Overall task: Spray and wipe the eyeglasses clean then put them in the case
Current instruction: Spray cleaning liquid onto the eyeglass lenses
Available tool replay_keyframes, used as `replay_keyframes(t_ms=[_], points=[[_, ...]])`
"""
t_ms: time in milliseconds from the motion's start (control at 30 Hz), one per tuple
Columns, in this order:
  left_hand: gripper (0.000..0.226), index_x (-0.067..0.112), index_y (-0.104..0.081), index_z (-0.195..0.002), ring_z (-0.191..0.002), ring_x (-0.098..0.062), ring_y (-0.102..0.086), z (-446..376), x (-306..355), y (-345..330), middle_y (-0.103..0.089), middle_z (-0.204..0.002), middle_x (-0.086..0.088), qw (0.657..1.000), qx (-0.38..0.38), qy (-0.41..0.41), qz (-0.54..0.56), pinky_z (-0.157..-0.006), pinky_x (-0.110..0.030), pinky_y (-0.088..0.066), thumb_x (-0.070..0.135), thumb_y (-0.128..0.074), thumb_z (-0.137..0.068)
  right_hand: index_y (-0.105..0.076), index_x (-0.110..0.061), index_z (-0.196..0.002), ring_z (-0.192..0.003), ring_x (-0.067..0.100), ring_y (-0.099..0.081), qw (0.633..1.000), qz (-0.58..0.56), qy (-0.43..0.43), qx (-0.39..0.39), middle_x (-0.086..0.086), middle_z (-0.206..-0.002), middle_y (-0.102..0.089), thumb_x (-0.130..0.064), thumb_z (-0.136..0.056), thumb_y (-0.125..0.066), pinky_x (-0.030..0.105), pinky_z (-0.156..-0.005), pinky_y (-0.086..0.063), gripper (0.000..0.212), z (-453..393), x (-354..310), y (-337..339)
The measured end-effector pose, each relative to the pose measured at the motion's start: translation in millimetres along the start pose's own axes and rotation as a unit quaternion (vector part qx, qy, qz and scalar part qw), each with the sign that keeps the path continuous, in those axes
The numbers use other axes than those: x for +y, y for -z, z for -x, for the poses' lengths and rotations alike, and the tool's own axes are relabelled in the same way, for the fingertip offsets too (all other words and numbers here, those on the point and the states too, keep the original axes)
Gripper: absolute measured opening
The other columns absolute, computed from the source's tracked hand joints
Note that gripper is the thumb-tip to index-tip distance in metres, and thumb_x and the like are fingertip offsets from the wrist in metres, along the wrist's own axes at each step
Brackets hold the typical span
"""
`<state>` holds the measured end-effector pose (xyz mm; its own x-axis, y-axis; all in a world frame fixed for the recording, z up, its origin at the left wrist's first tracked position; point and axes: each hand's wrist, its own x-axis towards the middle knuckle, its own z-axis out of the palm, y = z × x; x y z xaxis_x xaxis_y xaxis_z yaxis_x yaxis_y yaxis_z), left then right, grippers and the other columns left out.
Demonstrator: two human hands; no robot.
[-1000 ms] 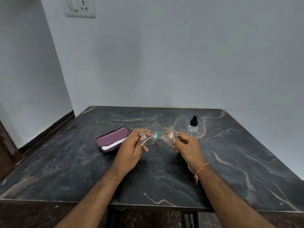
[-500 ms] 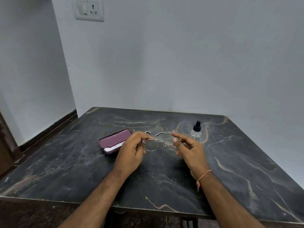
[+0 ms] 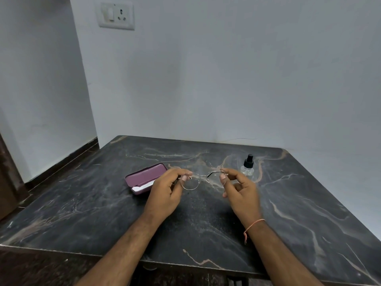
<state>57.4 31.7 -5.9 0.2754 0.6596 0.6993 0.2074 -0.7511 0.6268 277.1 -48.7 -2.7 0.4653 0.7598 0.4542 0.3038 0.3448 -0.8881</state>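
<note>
I'm seeing the eyeglasses [image 3: 203, 179] sitting up off the surface [image 3: 206, 223], a thin metal frame with clear lenses, stretched level between the two hands. The left lens is hanging just below and to the right of the left hand's fingertips, and the bridge is lying in the open gap between the two hands. The right side of the frame is running into the right hand's pinch, though that lens is too faint for me to trace fully.

The left hand [image 3: 166, 189] is gripping the left end of the frame, thumb and forefinger pinching it at the hinge corner, the other fingers curling underneath. The right hand [image 3: 240, 191] is pinching the opposite end the same way, thumb tip pressing on the rim, the remaining fingers hanging loosely spread below. So both grips are closing on the glasses, one at each end, and the frame is spanning between them. An orange thread [image 3: 252, 226] is circling the right wrist.

Just to the left of the left hand, the maroon case [image 3: 145, 177] is lying on the surface with its lid ajar, and a white cloth [image 3: 142, 186] is showing along its near edge. Beyond the right hand, near its knuckles, the small clear spray bottle [image 3: 248, 167] with its black cap is standing upright. Behind it all, a switch-and-socket plate [image 3: 116, 15] is sitting high on the pale wall.
</note>
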Motion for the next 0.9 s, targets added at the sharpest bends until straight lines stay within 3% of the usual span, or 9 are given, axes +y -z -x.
replay_keyframes(t_ms=[233,400,533,700,800,900], points=[[0.021,0.022,-0.079,-0.120,-0.111,-0.012,-0.072,0.6,0.9,0.9,-0.075,-0.113,0.019,1.000,0.001,0.004,0.002,-0.092,-0.033,-0.060,0.014,-0.062,-0.109,-0.075,-0.037,-0.116,-0.065,0.026,-0.074,0.996,0.084,0.009,0.027,-0.027,-0.105,-0.074,-0.024,-0.100,-0.073,0.026,-0.057,-0.059,0.020,-1.2,5.2,-1.4],[0.021,0.024,-0.075,-0.114,-0.112,-0.016,-0.071,2.0,-3.0,-1.3,-0.074,-0.112,0.014,1.000,-0.020,0.017,0.005,-0.095,-0.042,-0.058,0.020,-0.053,-0.113,-0.073,-0.041,-0.114,-0.071,0.017,-0.078,0.991,0.131,0.014,0.016,-0.032,-0.102,-0.073,-0.030,-0.102,-0.070,0.035,-0.063,-0.063,0.017,-1.4,5.3,-3.2],[0.026,0.027,-0.071,-0.113,-0.116,-0.018,-0.069,2.1,-3.3,-1.1,-0.072,-0.114,0.012,0.999,-0.021,0.038,0.024,-0.100,-0.037,-0.055,0.019,-0.046,-0.111,-0.074,-0.040,-0.113,-0.076,0.009,-0.079,0.995,0.098,0.007,0.002,-0.032,-0.106,-0.074,-0.025,-0.101,-0.071,0.024,-0.069,-0.061,0.019,-1.1,3.7,-4.8],[0.022,0.020,-0.059,-0.095,-0.090,-0.022,-0.054,3.5,3.7,0.8,-0.058,-0.094,0.004,0.995,-0.068,0.041,0.053,-0.083,-0.034,-0.044,0.003,-0.045,-0.096,-0.075,-0.034,-0.110,-0.076,0.008,-0.078,0.996,0.083,-0.002,0.022,-0.027,-0.101,-0.076,-0.021,-0.103,-0.070,0.009,-0.057,-0.048,0.016,-2.4,1.4,-3.9],[0.013,0.012,-0.048,-0.087,-0.080,-0.019,-0.044,4.2,10.4,2.8,-0.048,-0.085,0.003,0.993,-0.076,0.038,0.084,-0.074,-0.027,-0.038,0.006,-0.042,-0.097,-0.075,-0.034,-0.113,-0.077,0.007,-0.078,0.996,0.087,-0.005,0.016,-0.031,-0.104,-0.074,-0.021,-0.103,-0.069,0.010,-0.055,-0.047,0.017,-2.3,0.3,-3.8],[0.020,0.014,-0.046,-0.087,-0.079,-0.016,-0.044,5.1,7.6,1.6,-0.046,-0.084,0.005,0.994,-0.058,0.054,0.076,-0.074,-0.026,-0.038,0.016,-0.037,-0.104,-0.073,-0.040,-0.114,-0.079,0.006,-0.078,0.995,0.097,0.003,0.005,-0.032,-0.105,-0.074,-0.026,-0.103,-0.068,0.013,-0.061,-0.050,0.018,-1.7,0.5,-2.8]])
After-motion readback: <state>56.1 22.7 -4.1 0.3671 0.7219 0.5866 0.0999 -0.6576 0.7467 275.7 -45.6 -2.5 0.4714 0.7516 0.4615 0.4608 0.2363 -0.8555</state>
